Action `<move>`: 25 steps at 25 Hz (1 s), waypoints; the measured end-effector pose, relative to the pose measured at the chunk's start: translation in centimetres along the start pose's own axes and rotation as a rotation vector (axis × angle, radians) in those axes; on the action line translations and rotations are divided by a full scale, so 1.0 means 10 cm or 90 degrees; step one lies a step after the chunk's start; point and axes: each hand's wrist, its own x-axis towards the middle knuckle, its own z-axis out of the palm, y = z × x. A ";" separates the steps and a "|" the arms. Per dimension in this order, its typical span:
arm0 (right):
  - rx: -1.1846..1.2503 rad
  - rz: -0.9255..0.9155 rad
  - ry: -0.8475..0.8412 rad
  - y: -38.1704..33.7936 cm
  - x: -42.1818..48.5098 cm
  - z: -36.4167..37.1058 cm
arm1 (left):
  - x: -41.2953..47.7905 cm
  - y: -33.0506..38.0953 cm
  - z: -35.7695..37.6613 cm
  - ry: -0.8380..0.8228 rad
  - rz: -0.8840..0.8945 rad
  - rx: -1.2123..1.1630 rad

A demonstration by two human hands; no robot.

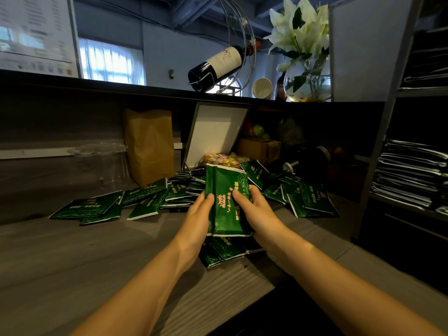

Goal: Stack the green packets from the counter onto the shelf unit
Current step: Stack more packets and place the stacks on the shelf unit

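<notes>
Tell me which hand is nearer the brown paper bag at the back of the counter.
Left. The left hand grips the left edge of the held packets, below and right of the brown paper bag. The right hand grips their right edge, farther off.

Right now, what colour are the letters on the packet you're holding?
Pinkish-red, on the dark green packet between both hands, seen in the head view.
</notes>
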 end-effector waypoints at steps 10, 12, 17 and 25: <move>-0.545 -0.018 0.013 -0.19 0.13 -0.38 | 0.19 0.09 -0.34 0.220 0.061 0.015; -0.749 0.081 -0.067 -0.19 0.12 -0.43 | 0.25 0.11 -0.42 0.266 0.046 -0.051; -0.739 0.213 -0.146 -0.17 0.05 -0.32 | 0.24 0.09 -0.51 0.307 0.033 0.008; -0.500 0.150 -0.034 -0.16 0.06 -0.37 | 0.21 0.02 -0.46 0.255 0.011 0.041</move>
